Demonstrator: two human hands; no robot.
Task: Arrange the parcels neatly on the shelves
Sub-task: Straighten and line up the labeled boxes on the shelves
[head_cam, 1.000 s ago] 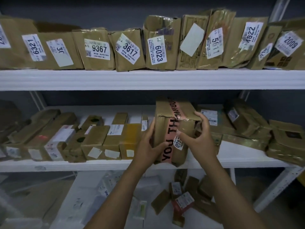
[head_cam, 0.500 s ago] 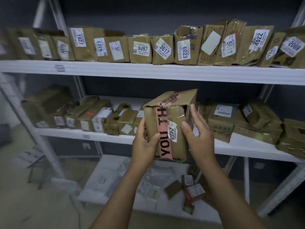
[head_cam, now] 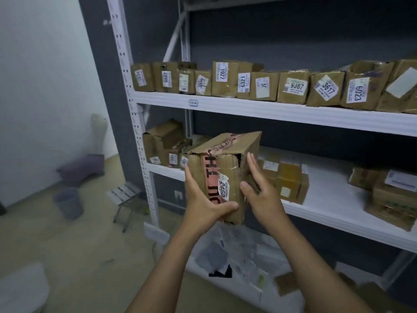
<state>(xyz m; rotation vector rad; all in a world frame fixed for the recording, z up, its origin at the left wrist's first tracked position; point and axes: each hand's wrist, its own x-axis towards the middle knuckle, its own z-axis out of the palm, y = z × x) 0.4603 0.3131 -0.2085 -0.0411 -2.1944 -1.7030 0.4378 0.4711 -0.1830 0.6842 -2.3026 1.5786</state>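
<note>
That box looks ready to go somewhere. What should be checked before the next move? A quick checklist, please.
1. Grip on the box: the left hand grips its lower edge and the right hand presses its side. Ok.
2. Box intact: its upper right corner is torn open. Not ok.
3. Label faces the person. Ok.
4. Room on the middle shelf: there is a bare stretch to the right. Ok.
5. Room on the upper shelf: the visible row is packed. Not ok.
6. Box weight: cannot tell.
</note>
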